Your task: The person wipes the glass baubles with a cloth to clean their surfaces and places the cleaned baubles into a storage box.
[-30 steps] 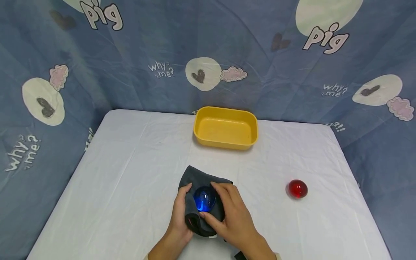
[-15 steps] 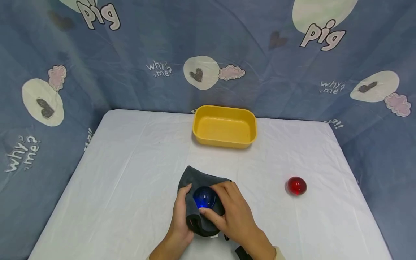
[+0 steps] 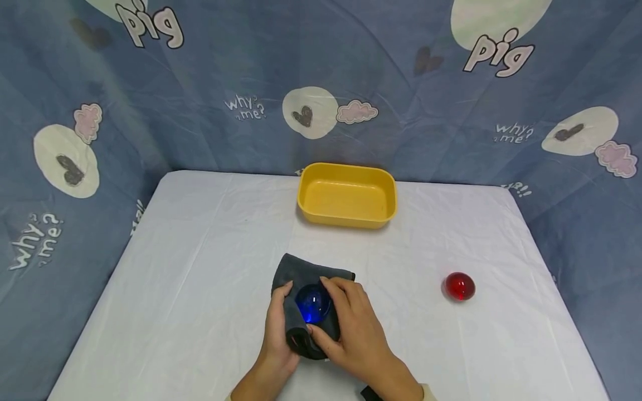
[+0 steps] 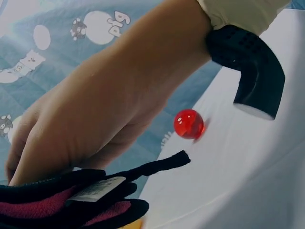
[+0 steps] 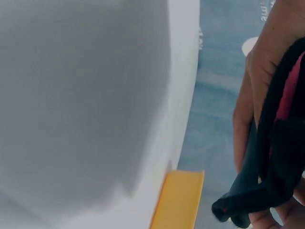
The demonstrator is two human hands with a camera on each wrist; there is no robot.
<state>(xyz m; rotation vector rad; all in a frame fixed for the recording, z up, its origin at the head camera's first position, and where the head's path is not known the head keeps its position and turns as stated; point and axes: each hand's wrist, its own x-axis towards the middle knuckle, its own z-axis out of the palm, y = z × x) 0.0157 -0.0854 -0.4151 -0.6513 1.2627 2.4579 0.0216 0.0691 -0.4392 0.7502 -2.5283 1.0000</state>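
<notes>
In the head view a dark grey cloth (image 3: 301, 271) with black edging is held over the near middle of the table. My left hand (image 3: 277, 337) grips its left side, thumb on top. A clear blue ball (image 3: 313, 304) lies against the cloth, pinched between the thumb and fingers of my right hand (image 3: 358, 328). The left wrist view shows the cloth's folded layers, pink lining (image 4: 40, 205), white label (image 4: 97, 189) and a dark strap (image 4: 157, 164). To the right, apart from both hands, a clear red ball (image 3: 460, 286) rests on the table.
A yellow rectangular tray (image 3: 348, 221) stands near the far edge of the white-covered table (image 3: 210, 267). Blue printed curtains (image 3: 241, 145) enclose the back and sides. A black wrist camera (image 4: 259, 71) sits by the right sleeve (image 4: 245, 14).
Both hands shift slightly left with the cloth and blue ball. The right fingers and thumb shift a little around the ball. The red ball and yellow tray stay in place.
</notes>
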